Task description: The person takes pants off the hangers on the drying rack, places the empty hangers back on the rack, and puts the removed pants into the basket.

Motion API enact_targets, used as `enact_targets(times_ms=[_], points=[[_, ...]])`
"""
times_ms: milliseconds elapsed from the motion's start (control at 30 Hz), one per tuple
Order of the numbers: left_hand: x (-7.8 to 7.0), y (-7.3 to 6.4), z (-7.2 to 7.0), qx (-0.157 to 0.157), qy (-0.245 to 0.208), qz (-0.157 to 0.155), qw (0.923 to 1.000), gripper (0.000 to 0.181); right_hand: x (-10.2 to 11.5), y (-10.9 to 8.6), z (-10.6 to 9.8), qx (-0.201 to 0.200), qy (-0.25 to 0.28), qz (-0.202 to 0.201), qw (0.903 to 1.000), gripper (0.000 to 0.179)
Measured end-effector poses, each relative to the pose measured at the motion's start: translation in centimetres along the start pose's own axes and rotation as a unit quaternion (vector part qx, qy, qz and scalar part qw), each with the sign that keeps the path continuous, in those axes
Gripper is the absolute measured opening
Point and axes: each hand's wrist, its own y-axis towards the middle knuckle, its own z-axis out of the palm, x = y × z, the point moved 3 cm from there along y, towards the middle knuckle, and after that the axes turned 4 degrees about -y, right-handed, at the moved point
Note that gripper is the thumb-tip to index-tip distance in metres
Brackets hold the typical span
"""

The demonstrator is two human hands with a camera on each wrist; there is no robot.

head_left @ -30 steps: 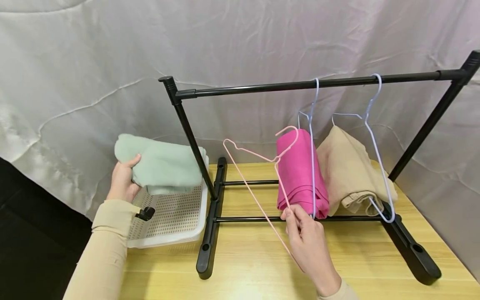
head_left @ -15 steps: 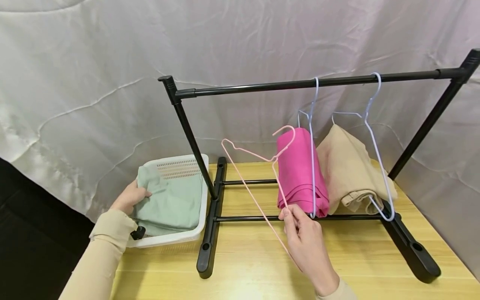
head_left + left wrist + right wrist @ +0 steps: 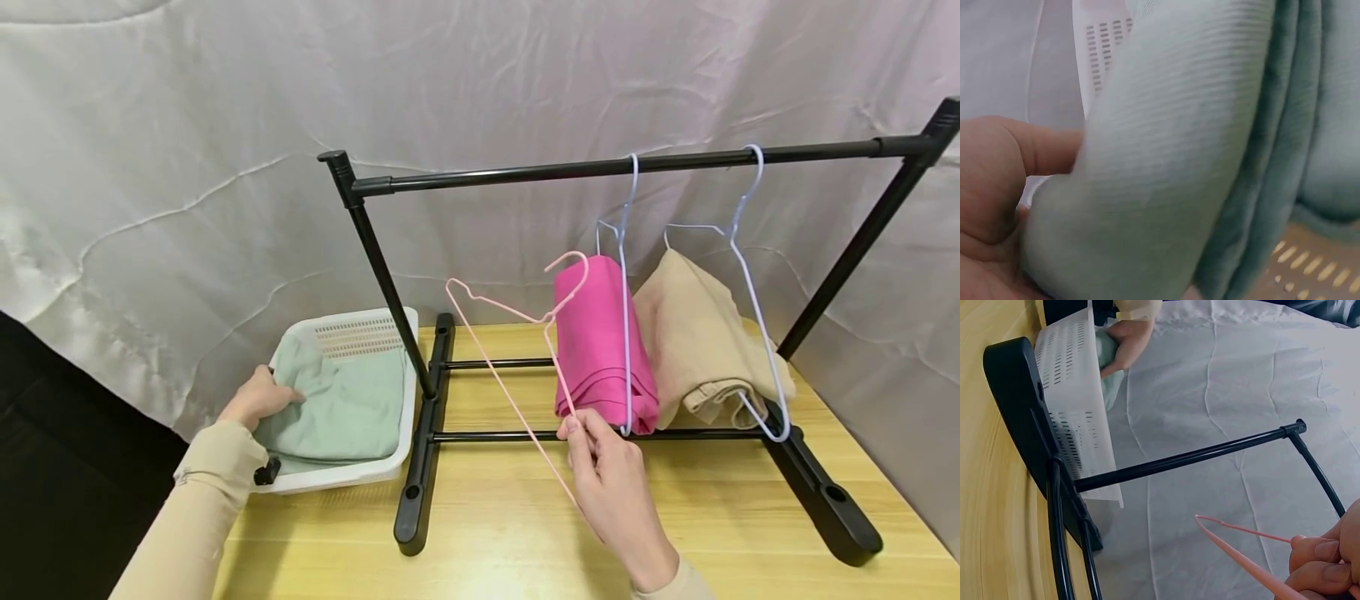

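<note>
A folded pale green cloth (image 3: 345,412) lies in a white perforated plastic basket (image 3: 341,477) at the left of the head view. My left hand (image 3: 261,398) grips its left edge at the basket's left side. Up close in the left wrist view, the thumb (image 3: 1050,151) lies against a thick fold of the ribbed green cloth (image 3: 1154,137), and most fingers are hidden. In front of the black rack, my right hand (image 3: 611,479) pinches one arm of a bare pink clothes hanger (image 3: 517,312), whose hook points up.
The black clothes rack (image 3: 495,177) stands on the wooden table (image 3: 495,533). On its bar hang two lilac hangers, one with a rolled magenta cloth (image 3: 600,350), the other with a beige cloth (image 3: 701,333). A grey curtain (image 3: 480,75) hangs behind.
My left hand has lowered the green cloth from above the basket down into it, and has shifted slightly left. The right hand and pink hanger have barely moved.
</note>
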Motion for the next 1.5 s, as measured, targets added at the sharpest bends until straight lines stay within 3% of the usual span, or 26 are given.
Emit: enact_targets(times_ms=[367, 667, 933, 1167, 1333, 1500], points=[[-1.0, -2.0, -2.2, -0.036, 0.091, 0.037, 0.9945, 0.065, 0.7, 0.1, -0.1, 0.005, 0.006, -0.002, 1.0, 0.023], [-0.9, -2.9, -3.3, -0.064, 0.1, 0.06, 0.9911, 0.054, 1.1, 0.2, 0.0, 0.006, 0.001, -0.003, 1.0, 0.021], [-2.6, -3.0, -3.3, -0.107, 0.106, 0.076, 0.9857, 0.05, 1.3, 0.4, 0.4, 0.011, 0.01, 0.004, 0.9999, 0.02], [-5.1, -2.8, -2.7, -0.117, 0.078, 0.119, 0.9829, 0.049, 1.9, 0.5, 0.5, 0.03, 0.042, 0.022, 0.9985, 0.024], [-7.1, -3.3, -2.0, -0.089, 0.003, 0.149, 0.9848, 0.052, 2.3, 0.7, 0.6, 0.032, 0.045, 0.009, 0.9984, 0.023], [-9.4, -3.6, -1.4, -0.078, -0.054, 0.19, 0.9771, 0.055, 2.7, 0.9, 0.6, 0.023, 0.047, -0.014, 0.9985, 0.022]])
